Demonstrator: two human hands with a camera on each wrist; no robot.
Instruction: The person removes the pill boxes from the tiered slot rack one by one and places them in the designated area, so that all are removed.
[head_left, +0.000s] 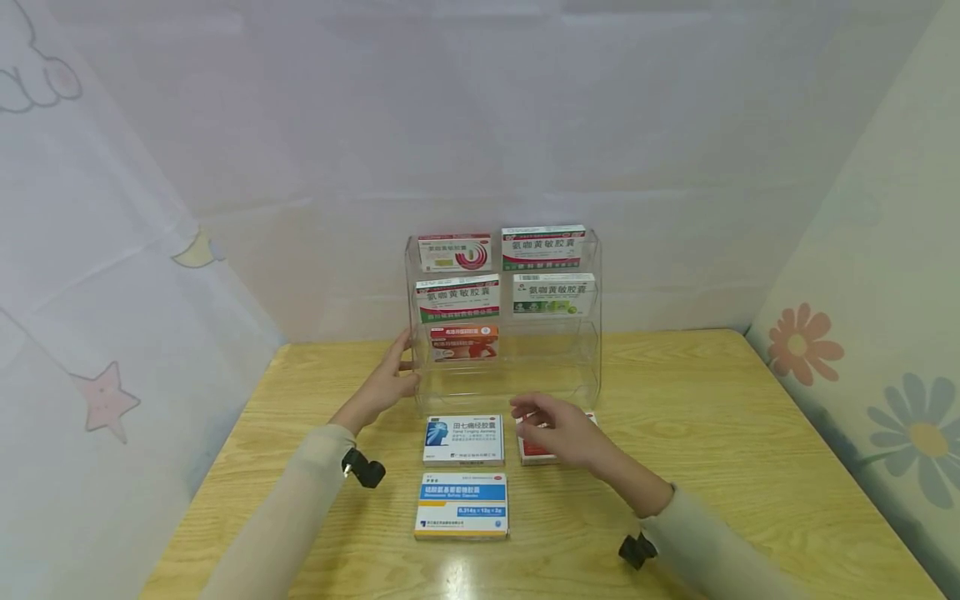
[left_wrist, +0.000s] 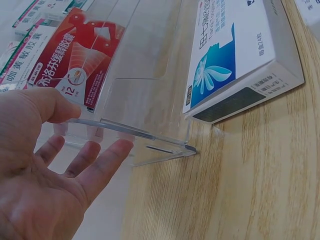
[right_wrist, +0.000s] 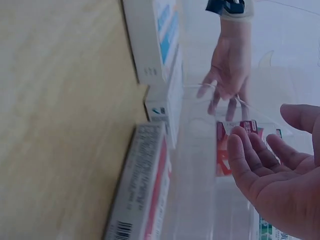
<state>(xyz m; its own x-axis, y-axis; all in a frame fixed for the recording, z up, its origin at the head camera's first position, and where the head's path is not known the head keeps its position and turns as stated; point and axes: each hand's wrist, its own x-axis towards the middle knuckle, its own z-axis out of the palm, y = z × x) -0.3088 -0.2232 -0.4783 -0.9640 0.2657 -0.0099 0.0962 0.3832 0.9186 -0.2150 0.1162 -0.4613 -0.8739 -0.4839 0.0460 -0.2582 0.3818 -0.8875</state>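
A clear tiered display rack stands on the table with several medicine boxes in its pockets. At its left side my left hand holds the side panel, thumb at the front edge and fingertips against the outer face. The red ibuprofen box sits in the lower left pocket beside that thumb. My right hand hovers in front of the rack with loosely curved fingers and nothing in them. Below it lies a red-and-white medicine box, partly hidden by the hand.
A white-and-blue medicine box lies flat before the rack. Nearer me is a blue, white and orange box. Green-and-white boxes fill upper pockets. A pale cloth backdrop hangs behind the wooden table.
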